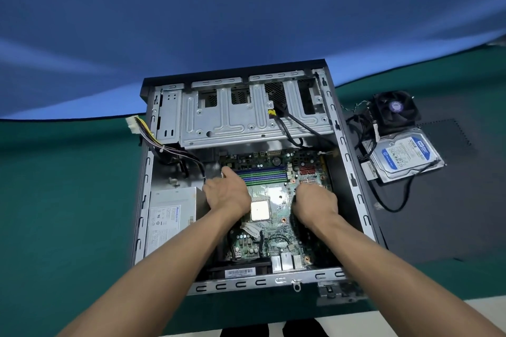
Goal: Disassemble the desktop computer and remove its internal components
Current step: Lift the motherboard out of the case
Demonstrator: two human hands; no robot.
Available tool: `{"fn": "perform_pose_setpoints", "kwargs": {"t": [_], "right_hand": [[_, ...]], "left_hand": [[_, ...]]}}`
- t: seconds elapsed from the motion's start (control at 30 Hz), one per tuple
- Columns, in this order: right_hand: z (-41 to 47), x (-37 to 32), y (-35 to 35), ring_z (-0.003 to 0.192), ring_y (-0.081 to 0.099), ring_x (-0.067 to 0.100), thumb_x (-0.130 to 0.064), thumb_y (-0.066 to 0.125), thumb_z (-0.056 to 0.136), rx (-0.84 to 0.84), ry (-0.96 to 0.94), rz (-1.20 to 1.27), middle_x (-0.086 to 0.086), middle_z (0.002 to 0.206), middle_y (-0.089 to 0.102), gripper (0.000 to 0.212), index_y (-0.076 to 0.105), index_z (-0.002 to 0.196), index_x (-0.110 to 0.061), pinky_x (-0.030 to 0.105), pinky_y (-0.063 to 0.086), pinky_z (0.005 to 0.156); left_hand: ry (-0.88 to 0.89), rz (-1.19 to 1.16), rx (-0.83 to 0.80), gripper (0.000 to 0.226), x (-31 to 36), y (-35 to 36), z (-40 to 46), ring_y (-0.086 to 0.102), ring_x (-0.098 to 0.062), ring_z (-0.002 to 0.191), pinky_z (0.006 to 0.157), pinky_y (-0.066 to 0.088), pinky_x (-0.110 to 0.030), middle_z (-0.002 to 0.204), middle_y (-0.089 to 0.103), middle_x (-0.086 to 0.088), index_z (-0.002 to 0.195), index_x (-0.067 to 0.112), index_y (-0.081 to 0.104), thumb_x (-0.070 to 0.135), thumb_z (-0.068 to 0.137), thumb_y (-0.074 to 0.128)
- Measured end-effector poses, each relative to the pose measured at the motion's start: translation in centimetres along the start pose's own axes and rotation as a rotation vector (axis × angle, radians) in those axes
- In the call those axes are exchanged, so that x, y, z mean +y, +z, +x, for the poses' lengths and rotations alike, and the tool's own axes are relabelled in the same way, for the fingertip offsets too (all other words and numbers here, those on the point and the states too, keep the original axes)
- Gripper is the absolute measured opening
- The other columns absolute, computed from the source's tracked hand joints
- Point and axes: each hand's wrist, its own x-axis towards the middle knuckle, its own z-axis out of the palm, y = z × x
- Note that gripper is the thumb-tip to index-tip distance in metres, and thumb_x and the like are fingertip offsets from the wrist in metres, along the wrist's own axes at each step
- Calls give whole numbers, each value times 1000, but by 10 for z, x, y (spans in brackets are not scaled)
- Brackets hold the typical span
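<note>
Item: motherboard [273,200], lying flat in the open computer case [353,172] on the table [68,200], long axis running from the case's near edge toward the drive cage [246,115] at its far edge. My left hand [226,194] sits at the board's left edge beside the memory slots [264,175], fingers curled down there; my right hand [315,204] presses at its right edge, fingertips hidden, so I cannot tell whether they grip. The board lies directly between both hands, each equally near; lifting looks next.
</note>
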Motion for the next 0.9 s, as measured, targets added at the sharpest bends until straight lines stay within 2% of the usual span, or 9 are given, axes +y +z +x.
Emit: {"fn": "perform_pose_setpoints", "kwargs": {"t": [0.1, 0.23, 0.43, 0.53, 0.6, 0.63, 0.7, 0.8, 0.9], "right_hand": [[0, -2, 0, 65, 51, 21, -6, 56, 87, -4, 11, 45, -2, 67, 51, 21, 49, 68, -13, 24, 40, 57], [-2, -1, 2, 56, 45, 16, -10, 56, 88, 37, 13, 75, -5, 57, 42, 32, 43, 60, -15, 21, 35, 54], [-1, 2, -4, 46, 30, 0, -17, 54, 93, 202, 70, 210, -11, 56, 38, 37, 36, 61, -20, 13, 12, 33], [3, 0, -1, 47, 36, 8, -12, 52, 94, 179, 76, 183, -7, 60, 48, 23, 47, 71, -14, 18, 21, 38], [4, -1, -2, 47, 35, 10, -11, 49, 94, 204, 53, 193, -6, 59, 47, 6, 55, 97, -10, 22, 21, 40], [4, 0, -1, 46, 33, 10, -13, 49, 94, 239, 53, 197, -8, 57, 43, 13, 53, 106, -9, 22, 18, 40], [2, 3, -1, 49, 37, 13, -16, 50, 94, 221, 52, 167, -6, 63, 52, 14, 55, 105, -10, 21, 17, 40], [-4, 3, 0, 65, 48, 17, -15, 54, 93, 63, 32, 56, 2, 91, 68, 9, 62, 94, -11, 20, 35, 53], [-3, 1, 0, 69, 50, 19, -3, 53, 89, 49, 0, 0, 2, 91, 67, 13, 64, 93, -10, 24, 40, 61]], "left_hand": [[-50, -98, -33, 51, 1, -3, 2, 41, -34, 116, 92, 33, -38, 121, 54, -22, 126, 4, 26, 14, 85, 55], [-137, -222, -117, 71, 2, -15, 10, 27, -39, 131, 104, 27, -43, 137, 41, -25, 143, 1, 7, 17, 88, 50], [-123, -235, -149, 73, 1, -21, 16, 29, -40, 133, 106, 28, -43, 142, 39, -20, 145, -3, 9, 29, 92, 48], [-3, -82, -117, 67, -3, -14, 10, 45, -37, 122, 98, 36, -41, 132, 51, -17, 143, 0, 17, 27, 91, 48], [89, 59, -84, 59, -5, -6, 4, 51, -34, 114, 90, 39, -40, 121, 59, -15, 139, 3, 24, 24, 89, 48], [109, 115, -67, 56, -6, -4, 2, 51, -34, 113, 87, 38, -39, 118, 60, -15, 136, 5, 26, 23, 88, 48], [111, 177, -50, 52, -7, -1, 0, 50, -33, 113, 83, 37, -38, 116, 61, -15, 133, 7, 26, 22, 87, 47], [66, 104, -63, 57, -5, -2, 3, 48, -33, 114, 88, 36, -38, 117, 59, -15, 135, 7, 21, 26, 87, 47], [23, -18, -50, 64, -4, -4, 3, 50, -33, 106, 85, 36, -38, 106, 59, -12, 133, 6, 19, 32, 84, 51]]}}
